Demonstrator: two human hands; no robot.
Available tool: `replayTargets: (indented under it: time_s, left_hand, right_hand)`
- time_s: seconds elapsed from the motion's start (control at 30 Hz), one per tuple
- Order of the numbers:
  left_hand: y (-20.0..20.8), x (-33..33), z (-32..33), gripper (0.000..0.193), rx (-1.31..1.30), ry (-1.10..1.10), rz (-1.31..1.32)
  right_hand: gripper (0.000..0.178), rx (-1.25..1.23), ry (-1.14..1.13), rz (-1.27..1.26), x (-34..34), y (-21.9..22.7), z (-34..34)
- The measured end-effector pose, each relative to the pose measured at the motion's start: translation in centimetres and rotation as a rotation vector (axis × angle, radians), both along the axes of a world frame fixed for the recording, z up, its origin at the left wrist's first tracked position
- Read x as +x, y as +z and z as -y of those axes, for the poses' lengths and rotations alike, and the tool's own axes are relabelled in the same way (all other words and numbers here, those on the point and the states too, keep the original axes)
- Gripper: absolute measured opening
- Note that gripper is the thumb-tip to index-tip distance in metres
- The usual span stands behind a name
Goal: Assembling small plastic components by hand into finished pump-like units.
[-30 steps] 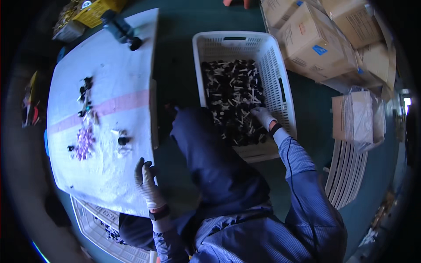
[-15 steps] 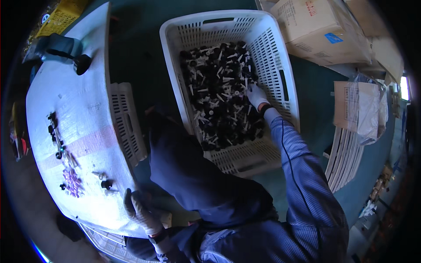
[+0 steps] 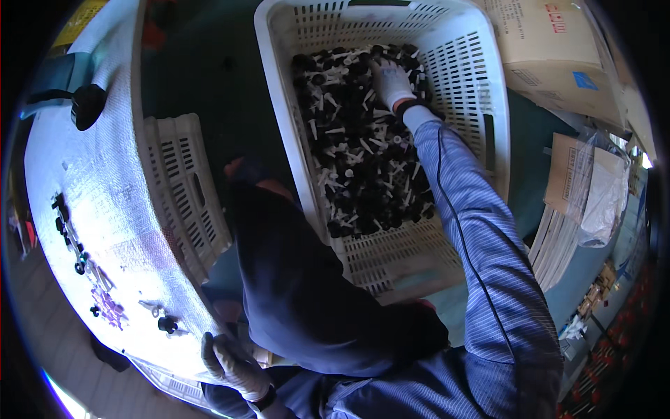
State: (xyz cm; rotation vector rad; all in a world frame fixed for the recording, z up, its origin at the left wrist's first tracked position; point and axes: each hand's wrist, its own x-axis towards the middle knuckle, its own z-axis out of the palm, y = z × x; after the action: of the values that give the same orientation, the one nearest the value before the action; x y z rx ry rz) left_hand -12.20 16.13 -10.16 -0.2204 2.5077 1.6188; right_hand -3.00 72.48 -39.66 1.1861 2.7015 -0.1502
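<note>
My right hand (image 3: 391,82), in a white glove, reaches into a large white plastic crate (image 3: 492,140). It touches the far part of a heap of black caps and white pin-shaped parts (image 3: 359,157). Its fingertips are lost among the dark parts, so any hold is not visible. My left hand (image 3: 236,366), also gloved, lies at the near right edge of a white-covered table (image 3: 112,160). Its fingers are stretched out and hold nothing. Beyond it on the tabletop lie a black part (image 3: 167,324), a cluster of small pink-purple pieces (image 3: 108,309) and a row of black parts (image 3: 66,227).
A dark lamp-like object (image 3: 87,106) stands at the table's far end. Another white crate (image 3: 185,181) sits beside the table. At the right are cardboard boxes (image 3: 551,91), a carton with clear plastic (image 3: 576,174) and stacked pale slats (image 3: 555,244). My leg (image 3: 293,279) extends between table and crate.
My right hand has moved farther up the heap, toward the crate's far side. My left hand stays at the table edge. The whole view has shifted and looks closer.
</note>
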Motion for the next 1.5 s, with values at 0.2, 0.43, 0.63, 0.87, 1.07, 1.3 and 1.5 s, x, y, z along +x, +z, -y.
replayTargets:
  time_s: [0.2,0.43,0.63,0.87,1.07,1.3,1.5]
  left_hand:
    - [-0.3,0.1,0.2,0.035,-0.017,-0.092,-0.062]
    - [-0.2,0.5,-1.2,0.032,-0.035,0.040,-0.073]
    - [0.2,0.7,-1.9,0.033,-0.038,0.005,-0.095]
    - [0.3,0.7,-0.4,0.035,-0.102,-0.042,-0.054]
    - [-0.5,0.7,1.0,0.028,-0.137,-0.146,-0.149]
    - [-0.5,0.8,1.2,0.027,-0.171,-0.156,-0.137]
    - [0.5,0.9,-1.3,0.034,-0.090,-0.118,-0.122]
  right_hand:
    - [0.033,-0.071,0.103,0.146,-1.1,-1.4,-1.2]
    - [0.029,-0.258,0.122,0.387,2.2,-4.1,2.2]
    - [0.027,-0.206,0.062,0.015,7.8,-2.6,10.9]
    - [0.032,-0.259,-0.141,0.029,10.7,-0.8,16.7]
    - [0.041,-0.243,-0.139,-0.002,11.4,1.1,22.3]
    - [0.041,-0.393,-0.029,0.085,13.5,2.2,25.1]
    - [0.036,-0.484,0.080,0.147,14.8,1.3,27.4]
